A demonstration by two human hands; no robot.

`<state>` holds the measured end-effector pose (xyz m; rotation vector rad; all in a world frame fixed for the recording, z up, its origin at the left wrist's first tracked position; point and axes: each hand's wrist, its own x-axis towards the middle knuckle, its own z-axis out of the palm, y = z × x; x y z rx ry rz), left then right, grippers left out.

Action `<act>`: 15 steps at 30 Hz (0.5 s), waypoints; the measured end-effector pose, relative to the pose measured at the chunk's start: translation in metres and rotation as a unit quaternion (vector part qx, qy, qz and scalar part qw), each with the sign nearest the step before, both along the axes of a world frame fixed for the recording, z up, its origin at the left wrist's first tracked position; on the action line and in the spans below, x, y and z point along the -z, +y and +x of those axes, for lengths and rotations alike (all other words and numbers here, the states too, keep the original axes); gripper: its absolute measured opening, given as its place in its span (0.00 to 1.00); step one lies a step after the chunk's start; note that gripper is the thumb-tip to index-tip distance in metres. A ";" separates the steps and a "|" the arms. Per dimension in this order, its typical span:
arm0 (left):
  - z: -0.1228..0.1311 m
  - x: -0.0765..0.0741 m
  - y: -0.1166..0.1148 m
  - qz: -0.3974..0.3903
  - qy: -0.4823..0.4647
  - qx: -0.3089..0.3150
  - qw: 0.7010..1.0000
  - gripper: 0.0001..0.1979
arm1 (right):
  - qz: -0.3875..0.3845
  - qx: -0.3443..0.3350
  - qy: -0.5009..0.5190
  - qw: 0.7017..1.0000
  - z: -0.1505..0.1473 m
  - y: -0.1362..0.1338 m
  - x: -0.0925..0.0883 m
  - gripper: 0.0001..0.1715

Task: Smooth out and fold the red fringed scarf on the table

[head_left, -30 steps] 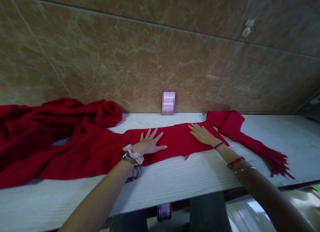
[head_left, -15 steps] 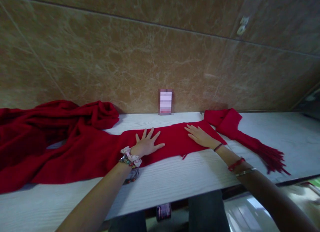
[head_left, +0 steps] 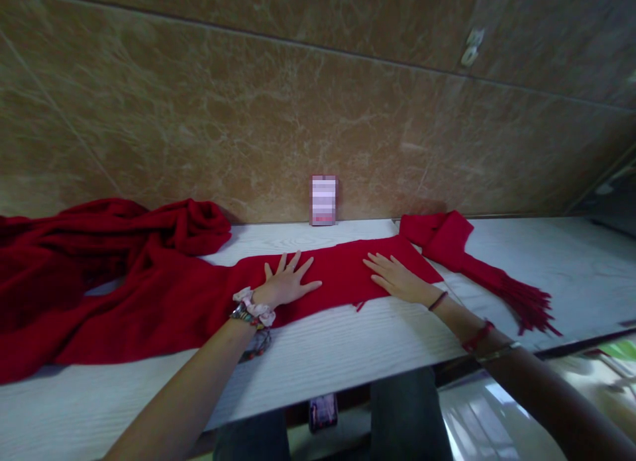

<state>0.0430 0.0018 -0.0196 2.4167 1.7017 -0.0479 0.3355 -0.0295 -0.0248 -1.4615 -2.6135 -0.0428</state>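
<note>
A red scarf (head_left: 338, 272) stretches along the white wood-grain table (head_left: 318, 348), its middle part laid flat. My left hand (head_left: 285, 282) rests on it with fingers spread, a scrunchie and beaded bracelets on the wrist. Farther right, my right hand (head_left: 395, 275) also lies flat on the cloth, fingers stretched out. Bunched, loosely heaped folds fill the scarf's left part. At the right the scarf is folded over, and a tail with a fringed end (head_left: 534, 308) slants toward the front edge.
A phone (head_left: 324, 201) with a blurred screen leans upright against the brown marbled wall (head_left: 278, 116). Below the table edge, another phone-like object (head_left: 323, 412) shows between my legs. A white fitting (head_left: 472, 47) is on the wall.
My right hand has slid slightly toward me and to the right over the scarf. My left hand stays in place on the cloth; the whole view has shifted a little.
</note>
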 end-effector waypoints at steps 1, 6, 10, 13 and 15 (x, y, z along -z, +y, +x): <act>0.000 0.001 0.001 -0.001 -0.001 0.002 1.000 0.37 | -0.009 0.004 -0.008 1.000 0.002 -0.002 0.001 0.28; -0.002 0.007 0.005 0.001 -0.003 0.002 1.000 0.37 | -0.022 0.034 -0.010 0.999 0.025 -0.004 0.002 0.27; -0.002 0.002 0.002 0.030 -0.005 0.028 0.999 0.36 | -0.004 0.029 0.015 0.999 0.003 -0.006 -0.009 0.28; 0.001 -0.008 -0.009 0.062 -0.014 0.074 0.995 0.34 | 0.012 -0.024 0.022 0.999 -0.031 -0.009 -0.016 0.29; 0.000 -0.012 -0.020 0.075 -0.020 0.108 0.991 0.32 | 0.012 -0.050 0.014 0.999 -0.048 -0.010 -0.016 0.29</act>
